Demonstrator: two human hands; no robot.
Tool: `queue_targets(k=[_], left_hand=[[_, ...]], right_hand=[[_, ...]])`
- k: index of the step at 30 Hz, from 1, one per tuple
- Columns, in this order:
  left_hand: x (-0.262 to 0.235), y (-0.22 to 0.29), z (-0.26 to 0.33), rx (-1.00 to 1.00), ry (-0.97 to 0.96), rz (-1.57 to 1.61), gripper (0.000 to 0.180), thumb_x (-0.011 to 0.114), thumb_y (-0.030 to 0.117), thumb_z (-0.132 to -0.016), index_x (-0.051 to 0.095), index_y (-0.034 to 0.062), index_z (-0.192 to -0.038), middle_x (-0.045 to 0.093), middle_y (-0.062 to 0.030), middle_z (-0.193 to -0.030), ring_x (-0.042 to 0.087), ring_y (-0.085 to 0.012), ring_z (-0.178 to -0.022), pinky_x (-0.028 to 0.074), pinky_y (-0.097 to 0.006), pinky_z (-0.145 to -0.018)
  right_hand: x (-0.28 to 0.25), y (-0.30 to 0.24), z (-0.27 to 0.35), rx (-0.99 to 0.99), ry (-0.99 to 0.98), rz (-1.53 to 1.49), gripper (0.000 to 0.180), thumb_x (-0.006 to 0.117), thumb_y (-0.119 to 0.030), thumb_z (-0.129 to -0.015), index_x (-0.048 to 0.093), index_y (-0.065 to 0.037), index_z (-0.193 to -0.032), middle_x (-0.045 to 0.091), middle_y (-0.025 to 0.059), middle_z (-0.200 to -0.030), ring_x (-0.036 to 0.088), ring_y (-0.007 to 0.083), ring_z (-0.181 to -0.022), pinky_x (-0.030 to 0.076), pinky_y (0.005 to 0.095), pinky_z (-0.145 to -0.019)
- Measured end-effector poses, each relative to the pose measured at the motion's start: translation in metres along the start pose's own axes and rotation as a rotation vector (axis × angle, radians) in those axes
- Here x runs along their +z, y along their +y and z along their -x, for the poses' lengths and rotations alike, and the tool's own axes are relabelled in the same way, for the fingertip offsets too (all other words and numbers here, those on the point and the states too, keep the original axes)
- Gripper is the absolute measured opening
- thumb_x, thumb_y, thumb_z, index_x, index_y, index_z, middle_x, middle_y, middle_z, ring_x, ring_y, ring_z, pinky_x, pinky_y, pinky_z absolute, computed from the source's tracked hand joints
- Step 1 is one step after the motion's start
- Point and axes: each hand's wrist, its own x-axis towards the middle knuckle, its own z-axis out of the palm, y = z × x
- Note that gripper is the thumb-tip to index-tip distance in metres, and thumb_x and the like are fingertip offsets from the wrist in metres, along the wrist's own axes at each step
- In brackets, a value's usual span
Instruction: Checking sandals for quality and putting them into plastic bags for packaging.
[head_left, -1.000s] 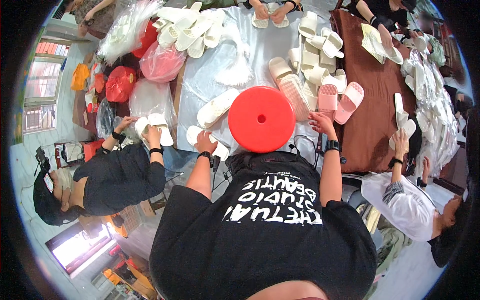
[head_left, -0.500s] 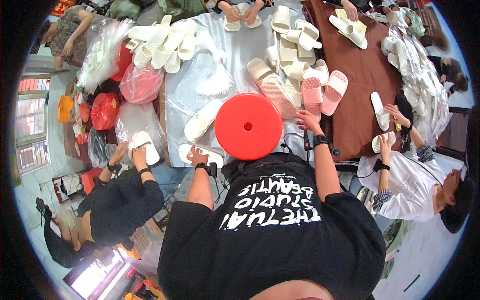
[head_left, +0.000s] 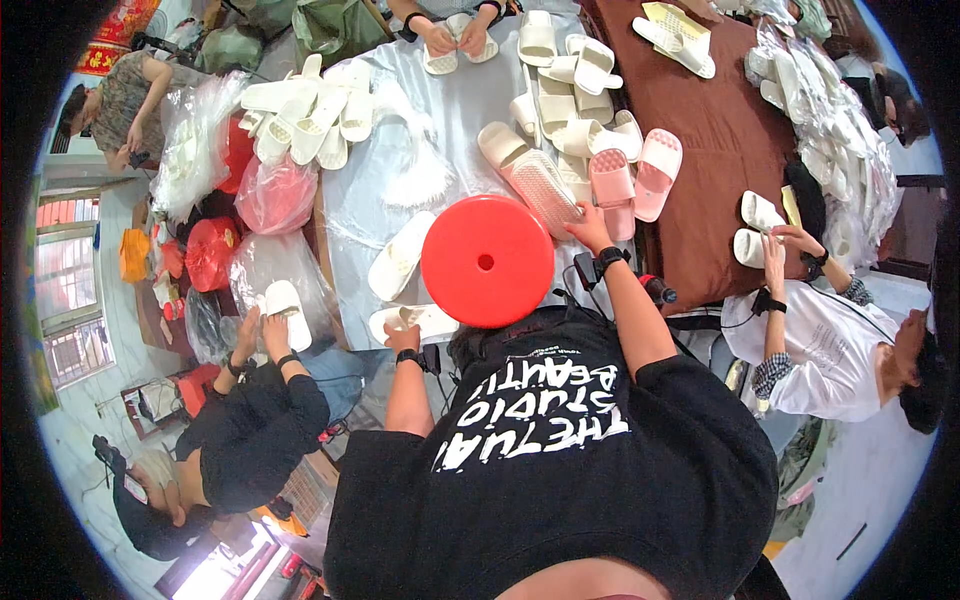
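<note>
Black T-shirt [head_left: 560, 500], white lettering [head_left: 540, 408], dark wristbands [head_left: 610, 260]
The short sleeves [head_left: 370, 460] are loose, wide and plain black; large rough-edged capitals span the chest with a smaller line toward the hem, and a small black box [head_left: 431, 358] sits beside each wristband.

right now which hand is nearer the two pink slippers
Right. The right hand is just left of the pink slippers; the left hand is farther away, across the red stool, at a white slipper.

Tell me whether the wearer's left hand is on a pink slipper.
No, the left hand is on a white slipper; the pink slippers lie right of the red stool.
</note>
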Motion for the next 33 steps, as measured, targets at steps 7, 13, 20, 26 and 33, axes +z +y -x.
queue_targets(k=[7, 13, 20, 26, 33], left_hand=[[0.001, -0.067, 0.001, -0.026, 0.075, 0.196, 0.102, 0.084, 0.019, -0.068, 0.027, 0.0098, -0.152, 0.055, -0.0263, -0.125, 0.064, -0.0385, -0.103, 0.058, -0.044, -0.072], [0.021, -0.043, 0.005, -0.081, -0.093, 0.319, 0.085, 0.083, 0.020, -0.071, 0.036, 0.0029, -0.140, 0.066, -0.0169, -0.091, 0.064, -0.0264, -0.063, 0.052, -0.038, -0.053], [0.011, -0.046, -0.009, 0.016, -0.071, 0.285, 0.080, 0.078, 0.023, -0.074, 0.037, 0.0048, -0.141, 0.066, -0.0188, -0.094, 0.063, -0.0243, -0.060, 0.050, -0.037, -0.050], [0.001, -0.037, -0.018, 0.093, 0.064, 0.345, 0.071, 0.075, 0.025, -0.074, 0.047, 0.0051, -0.136, 0.069, -0.0213, -0.101, 0.067, -0.0268, -0.063, 0.052, -0.038, -0.053], [-0.033, 0.012, -0.006, 0.329, -0.023, 0.461, 0.030, 0.067, 0.019, -0.089, 0.065, 0.0005, -0.112, 0.071, -0.0108, -0.090, 0.067, -0.0181, -0.073, 0.052, -0.031, -0.062]], right_hand=[[-0.015, -0.048, 0.012, 0.041, -0.054, 0.067, 0.058, 0.089, -0.031, -0.066, 0.064, -0.008, -0.112, 0.061, 0.0189, -0.116, 0.061, 0.0327, -0.107, 0.051, 0.0394, -0.090], [-0.005, -0.009, 0.011, -0.125, -0.030, -0.280, 0.052, 0.090, -0.028, -0.067, 0.061, -0.006, -0.105, 0.067, 0.0176, -0.101, 0.065, 0.0332, -0.096, 0.050, 0.0400, -0.084], [0.004, -0.029, 0.022, 0.045, 0.014, -0.295, 0.065, 0.091, -0.026, -0.065, 0.059, -0.005, -0.117, 0.068, 0.0188, -0.110, 0.065, 0.0330, -0.106, 0.050, 0.0403, -0.092], [-0.006, -0.026, 0.016, -0.089, -0.158, -0.391, 0.079, 0.086, -0.013, -0.066, 0.055, -0.003, -0.137, 0.065, 0.0193, -0.128, 0.062, 0.0307, -0.118, 0.049, 0.0384, -0.100], [-0.042, 0.007, 0.000, -0.199, -0.230, -0.565, 0.079, 0.084, -0.005, -0.070, 0.052, -0.002, -0.142, 0.063, 0.0088, -0.131, 0.059, 0.0214, -0.120, 0.047, 0.0343, -0.102]])
